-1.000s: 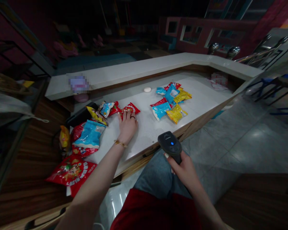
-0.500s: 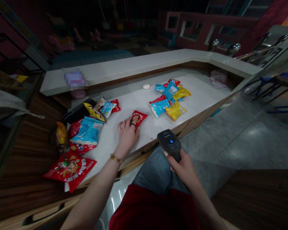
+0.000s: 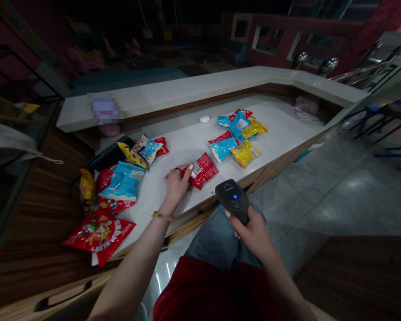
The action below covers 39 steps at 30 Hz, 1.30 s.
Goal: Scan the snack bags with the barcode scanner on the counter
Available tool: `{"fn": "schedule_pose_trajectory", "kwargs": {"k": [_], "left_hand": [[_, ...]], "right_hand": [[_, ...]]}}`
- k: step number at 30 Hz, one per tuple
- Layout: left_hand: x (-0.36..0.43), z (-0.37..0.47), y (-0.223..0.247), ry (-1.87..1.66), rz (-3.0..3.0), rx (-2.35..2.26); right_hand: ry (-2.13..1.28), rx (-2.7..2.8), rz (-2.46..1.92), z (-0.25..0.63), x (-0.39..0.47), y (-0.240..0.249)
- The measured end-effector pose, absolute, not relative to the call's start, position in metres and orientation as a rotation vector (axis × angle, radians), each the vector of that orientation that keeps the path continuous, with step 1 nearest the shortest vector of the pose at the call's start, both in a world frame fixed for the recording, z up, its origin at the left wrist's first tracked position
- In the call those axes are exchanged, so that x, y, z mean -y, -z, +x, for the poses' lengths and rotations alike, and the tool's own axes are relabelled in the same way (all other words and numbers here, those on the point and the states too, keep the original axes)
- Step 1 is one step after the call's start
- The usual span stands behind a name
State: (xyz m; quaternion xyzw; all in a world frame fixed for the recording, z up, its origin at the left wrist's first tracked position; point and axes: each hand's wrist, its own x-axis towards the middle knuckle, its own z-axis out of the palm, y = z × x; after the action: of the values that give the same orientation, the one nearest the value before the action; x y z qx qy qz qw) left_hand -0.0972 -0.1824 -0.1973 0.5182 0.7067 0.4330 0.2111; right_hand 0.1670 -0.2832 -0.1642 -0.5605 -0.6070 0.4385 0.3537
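The red snack packet (image 3: 205, 170) has moved rightward and turned, showing a barcode (image 3: 197, 168) too small to read, near the worktop (image 3: 280, 120)'s front edge. The left hand (image 3: 177, 183) pinches its left end, partly hiding it. The right hand (image 3: 254, 229) is wrapped around the barcode scanner (image 3: 232, 195), covering its handle.

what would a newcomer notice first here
Probably the barcode scanner with its glowing blue light, in the right hand low in the view. Then the red snack packet, barcode label up, held at one end by the left hand on the white counter. Bright packet piles flank it, left and right.
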Motion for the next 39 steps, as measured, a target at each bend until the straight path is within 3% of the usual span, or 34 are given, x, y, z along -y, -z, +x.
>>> {"fn": "schedule_pose_trajectory", "kwargs": {"k": [5,10,15,24,39], "left_hand": [[0.195,-0.090,0.193,-0.936,1.882,-2.173],[0.207,-0.076,0.192,-0.555,2.242,-1.916],[0.202,-0.080,0.192,-0.422,2.250,-1.826],[0.204,-0.077,0.203,-0.597,2.044,-2.186],[0.213,-0.074,0.204,-0.940,2.152,-2.074]], "right_hand": [[-1.122,1.574,-1.431,0.167,0.282,0.168],[-1.140,1.597,-1.439,0.165,0.281,0.167],[-1.146,1.585,-1.436,0.163,0.281,0.165],[-1.151,1.575,-1.436,0.166,0.281,0.163],[-1.181,1.654,-1.335,0.149,0.279,0.145]]}}
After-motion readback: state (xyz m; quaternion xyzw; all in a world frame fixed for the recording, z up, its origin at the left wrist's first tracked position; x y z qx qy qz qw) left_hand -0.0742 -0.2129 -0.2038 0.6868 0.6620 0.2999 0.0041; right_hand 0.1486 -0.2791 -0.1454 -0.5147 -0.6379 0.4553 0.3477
